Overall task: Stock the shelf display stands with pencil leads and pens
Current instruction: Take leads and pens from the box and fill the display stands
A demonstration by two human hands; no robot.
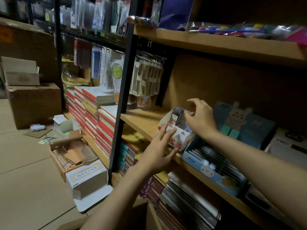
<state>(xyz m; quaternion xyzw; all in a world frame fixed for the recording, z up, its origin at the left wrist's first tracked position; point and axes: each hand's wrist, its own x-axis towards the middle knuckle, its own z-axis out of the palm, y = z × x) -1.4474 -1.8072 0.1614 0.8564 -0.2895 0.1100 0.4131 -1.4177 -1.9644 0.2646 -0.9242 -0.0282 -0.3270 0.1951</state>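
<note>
A small white display stand [178, 138] with red labels sits on a wooden shelf [141, 121]. The left hand [160, 149] rests flat against its front with straight fingers. The right hand [201, 117] pinches a dark box of pencil leads [176, 116] at the stand's back slot. A blue bunny box [214, 170] sits just beside the stand.
</note>
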